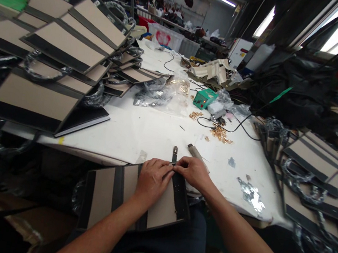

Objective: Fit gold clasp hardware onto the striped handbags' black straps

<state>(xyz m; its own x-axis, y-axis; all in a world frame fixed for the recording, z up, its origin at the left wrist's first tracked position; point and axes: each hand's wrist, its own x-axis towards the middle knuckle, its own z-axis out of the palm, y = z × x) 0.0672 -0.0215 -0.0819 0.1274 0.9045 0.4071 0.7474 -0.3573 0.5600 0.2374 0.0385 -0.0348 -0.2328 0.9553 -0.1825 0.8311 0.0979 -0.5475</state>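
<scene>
A tan and black handbag (100, 192) lies across my lap, its far edge against the white table. My left hand (154, 180) rests over its top edge, fingers bent and gripping there. Just right of it, my right hand (192, 171) has thumb and fingers pinched together at the base of a black strap (174, 157). A metal fitting (175, 149) sits at the strap's far end, on the table. Whatever is between the right fingertips is too small to make out. Beside the right hand lies a grey-handled tool (197, 154).
The white table (123, 132) carries stacked handbags (37, 99) on the left and more handbags (314, 162) on the right. Gold metal pieces (221, 134), a green box (205, 99) with a black cable, plastic bags (161, 93) and silvery scraps (251, 193) lie about.
</scene>
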